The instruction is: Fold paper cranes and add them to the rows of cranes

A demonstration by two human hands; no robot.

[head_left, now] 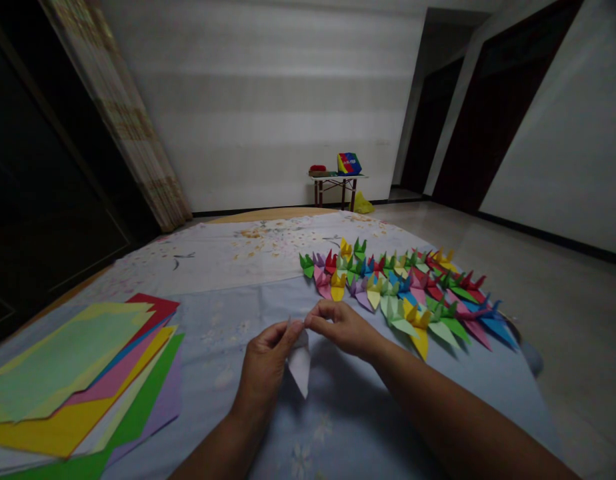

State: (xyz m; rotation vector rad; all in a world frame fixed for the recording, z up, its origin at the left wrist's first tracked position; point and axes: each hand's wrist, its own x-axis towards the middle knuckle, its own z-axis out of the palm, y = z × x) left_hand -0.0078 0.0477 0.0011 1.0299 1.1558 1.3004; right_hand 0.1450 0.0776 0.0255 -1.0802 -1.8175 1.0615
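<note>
A white folded paper crane (300,368), partly covered by fingers, is held above the cloth near the table's front middle. My left hand (271,352) is closed on its body, thumb pressed on top, with a pointed wing hanging down below. My right hand (342,327) pinches a small upper tip of the same paper, thumb and forefinger together. Just beyond and to the right of my hands stand many finished paper cranes (388,290) in rows, in green, yellow, red, pink, blue and purple.
Coloured paper sheets (73,363) lie in a fanned stack at the left. A pale blue flowered cloth (223,347) covers the near table. Behind, a small table (338,178) by the wall bears a colourful box (349,163). A curtain (123,120) hangs at the left.
</note>
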